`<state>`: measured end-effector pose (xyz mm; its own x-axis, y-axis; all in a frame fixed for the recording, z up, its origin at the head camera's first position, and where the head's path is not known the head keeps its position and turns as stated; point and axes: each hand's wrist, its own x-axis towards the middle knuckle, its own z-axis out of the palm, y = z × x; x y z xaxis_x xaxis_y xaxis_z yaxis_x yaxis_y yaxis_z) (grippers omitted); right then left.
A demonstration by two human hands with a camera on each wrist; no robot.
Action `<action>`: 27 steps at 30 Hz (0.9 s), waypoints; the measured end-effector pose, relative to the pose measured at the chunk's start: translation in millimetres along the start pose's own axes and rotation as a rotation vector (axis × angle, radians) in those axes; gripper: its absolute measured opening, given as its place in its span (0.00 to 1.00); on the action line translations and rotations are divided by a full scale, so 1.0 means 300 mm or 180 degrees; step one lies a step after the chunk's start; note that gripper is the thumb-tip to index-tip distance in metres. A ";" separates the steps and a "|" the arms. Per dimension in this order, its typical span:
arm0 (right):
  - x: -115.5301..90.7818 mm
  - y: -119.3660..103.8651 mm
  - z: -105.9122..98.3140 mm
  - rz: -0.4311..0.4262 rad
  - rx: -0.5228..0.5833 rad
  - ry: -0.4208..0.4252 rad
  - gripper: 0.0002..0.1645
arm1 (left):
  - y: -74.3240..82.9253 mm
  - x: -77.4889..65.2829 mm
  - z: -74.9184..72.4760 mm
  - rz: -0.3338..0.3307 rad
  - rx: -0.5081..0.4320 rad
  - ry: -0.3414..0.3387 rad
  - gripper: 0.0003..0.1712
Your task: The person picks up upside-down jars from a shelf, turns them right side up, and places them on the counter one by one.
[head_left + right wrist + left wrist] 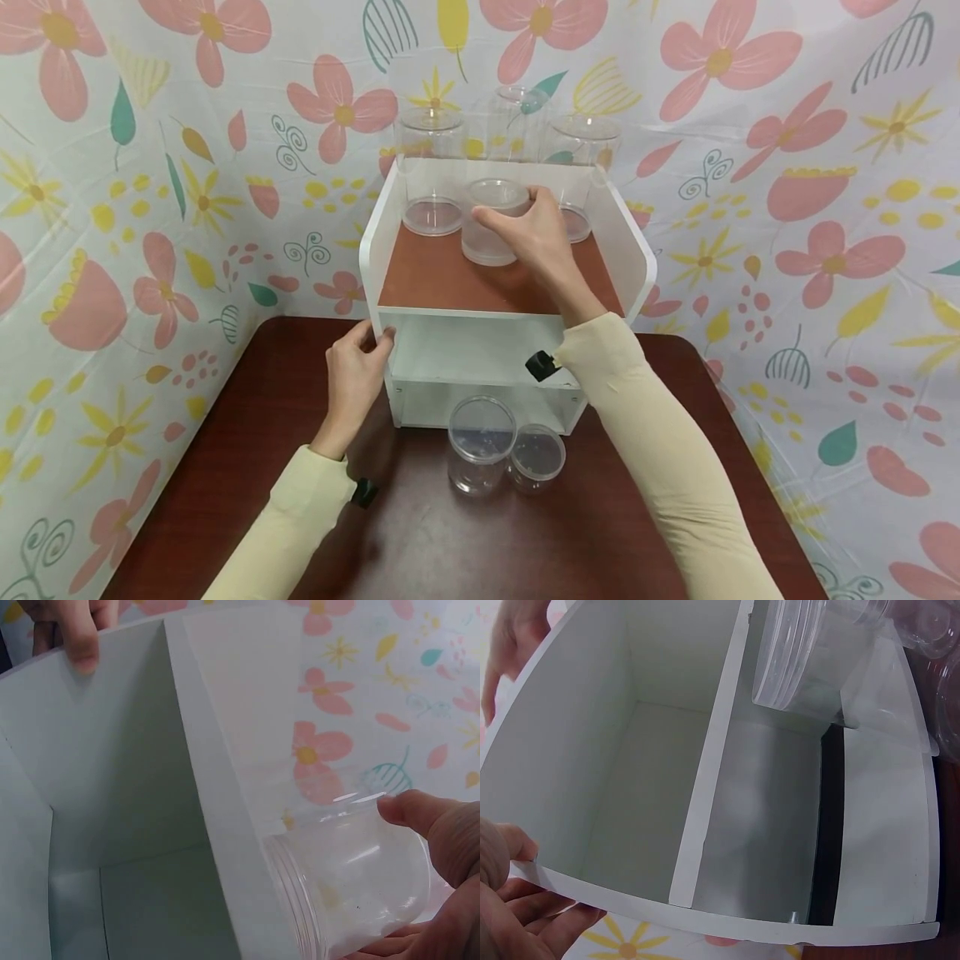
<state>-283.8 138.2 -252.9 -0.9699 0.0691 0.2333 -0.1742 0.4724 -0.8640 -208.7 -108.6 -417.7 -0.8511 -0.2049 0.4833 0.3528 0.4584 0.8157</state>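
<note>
On the brown top board of a white shelf unit [372,250], my right hand [536,229] grips a clear plastic jar [491,237] between thumb and fingers. In the right wrist view that jar [360,877] lies between the thumb and the fingers beneath it. My left hand [356,371] holds the front edge of the unit's left side panel, thumb inside and fingers outside, as the left wrist view shows. Behind the held jar stand a tall clear jar [431,171] at left, another clear jar [517,125] at the back, and a third jar [585,137] at right, partly hidden by my hand.
Below the top board the unit has two white compartments, with a middle shelf [465,367] between them. In front of it, on the dark red table [442,550], stand a larger clear jar [480,450] and a smaller one [536,458]. A flowered cloth [750,250] hangs behind.
</note>
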 end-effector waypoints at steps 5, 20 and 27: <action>-0.047 0.005 -0.041 -0.0057 0.0114 0.0029 0.55 | 0.002 0.003 -0.002 -0.0009 0.0000 -0.0007 0.13; -0.199 0.025 -0.148 -0.0343 0.0633 -0.0004 0.49 | -0.002 0.000 -0.003 -0.0042 -0.0009 -0.0027 0.12; -0.281 0.025 -0.208 -0.0204 0.0514 0.0010 0.50 | 0.001 0.002 -0.003 -0.0015 -0.0012 -0.0026 0.11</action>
<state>-192.6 190.8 -251.3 -0.9555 0.0461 0.2915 -0.2610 0.3287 -0.9077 -208.7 -109.5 -416.9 -0.8560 -0.1999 0.4767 0.3502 0.4541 0.8192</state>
